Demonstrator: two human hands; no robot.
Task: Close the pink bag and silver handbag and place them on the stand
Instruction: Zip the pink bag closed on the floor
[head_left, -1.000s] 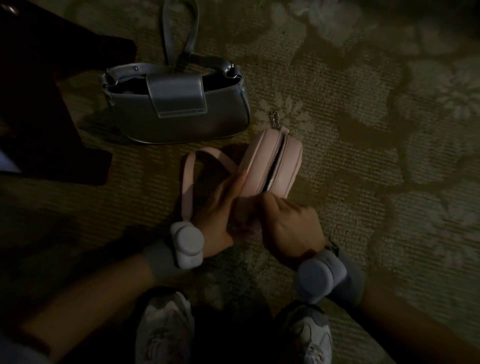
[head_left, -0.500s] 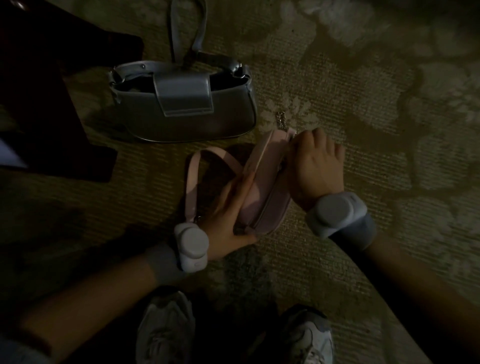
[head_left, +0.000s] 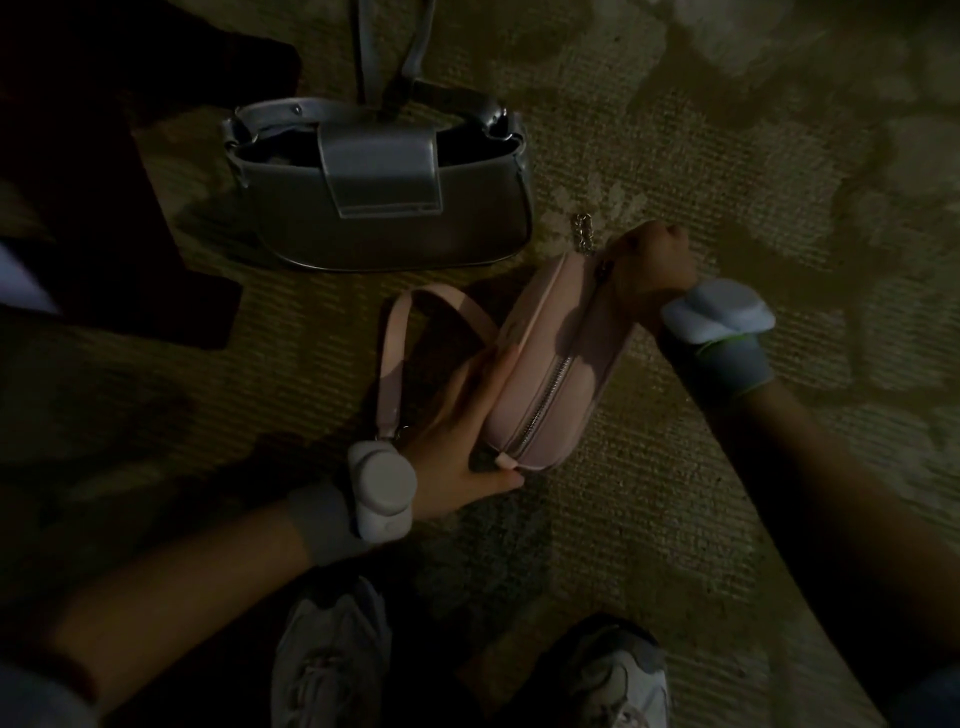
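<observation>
The pink bag (head_left: 556, 358) lies on the patterned carpet (head_left: 675, 493) between both hands. The left hand (head_left: 462, 436) braces its near end, fingers flat along the side and thumb underneath; the right hand (head_left: 649, 265) is clenched at the far end of the zipper (head_left: 545, 405). The silver handbag (head_left: 384, 192) sits beyond the hands.

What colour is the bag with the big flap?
Silver-grey; the silver handbag lies on the carpet in the head view.
</observation>
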